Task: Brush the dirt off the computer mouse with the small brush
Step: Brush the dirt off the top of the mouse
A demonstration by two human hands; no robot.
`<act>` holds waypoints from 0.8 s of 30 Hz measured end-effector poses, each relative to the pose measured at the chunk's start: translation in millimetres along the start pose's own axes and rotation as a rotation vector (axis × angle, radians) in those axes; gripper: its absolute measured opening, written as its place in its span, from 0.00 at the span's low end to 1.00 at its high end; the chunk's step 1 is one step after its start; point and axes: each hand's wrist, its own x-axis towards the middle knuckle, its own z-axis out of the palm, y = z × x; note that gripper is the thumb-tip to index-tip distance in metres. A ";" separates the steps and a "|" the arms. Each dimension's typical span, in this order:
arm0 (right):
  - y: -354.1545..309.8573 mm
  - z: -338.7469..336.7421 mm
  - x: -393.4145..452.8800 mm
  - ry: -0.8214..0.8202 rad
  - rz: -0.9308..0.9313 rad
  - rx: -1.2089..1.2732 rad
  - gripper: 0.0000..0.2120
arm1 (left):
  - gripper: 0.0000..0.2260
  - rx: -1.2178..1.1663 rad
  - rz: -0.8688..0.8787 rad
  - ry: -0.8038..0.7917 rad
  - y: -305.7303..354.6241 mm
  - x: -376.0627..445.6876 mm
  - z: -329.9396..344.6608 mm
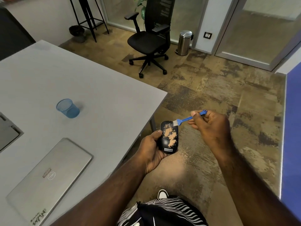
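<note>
— Beyond the table (114,95) edge, over the patterned floor (211,98), what is held?

— A black computer mouse (168,138) is gripped in the left hand (152,148), thumb along its left side, fingers curled underneath. Tan dirt (170,135) is spread in patches over its top (a label is seen at its near end).

— And the small brush (189,118)?

— It is pinched by its blue handle between thumb and curled fingers of the right hand (211,126). Its pale bristles are laid against the far right corner of the mouse.

— Anything noted on the table?

— A closed silver laptop (50,173) is set near the front edge; a blue mesh cup (68,108) stands well apart behind it. Fine tan dust is seen on the floor below the hands.
</note>
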 end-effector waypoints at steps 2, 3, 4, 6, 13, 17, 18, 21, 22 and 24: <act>-1.2 -2.2 1.6 0.020 0.019 0.053 0.04 | 0.17 -0.003 -0.005 -0.001 0.0 -0.2 0.5; -1.5 -2.4 1.0 0.009 0.018 0.057 0.04 | 0.17 -0.006 -0.007 -0.002 0.5 -0.6 1.3; -0.8 -1.9 -0.3 -0.010 0.008 0.037 0.04 | 0.17 -0.008 -0.008 -0.004 0.8 -1.0 1.8; 0.4 0.0 -2.4 -0.025 -0.012 -0.023 0.03 | 0.17 -0.004 -0.012 -0.004 0.6 -1.1 1.7; -0.2 0.9 -2.3 -0.019 -0.035 -0.037 0.04 | 0.18 -0.001 -0.018 -0.011 0.1 -2.3 2.6; -1.8 -0.6 0.8 0.024 -0.057 -0.024 0.04 | 0.16 -0.012 -0.019 -0.010 -0.5 -2.7 2.3; -2.2 -0.8 1.2 0.017 -0.060 -0.019 0.06 | 0.16 -0.012 -0.016 -0.013 -0.3 -2.9 2.2; 0.5 1.4 0.4 -0.002 -0.082 -0.107 0.04 | 0.16 -0.009 -0.008 -0.015 0.4 -2.9 1.8; 0.6 1.6 1.1 0.016 -0.085 -0.136 0.03 | 0.16 -0.009 -0.008 -0.012 0.4 -2.9 1.8; -0.3 0.4 3.0 0.042 -0.093 -0.109 0.04 | 0.16 -0.009 -0.011 -0.007 0.5 -2.8 1.7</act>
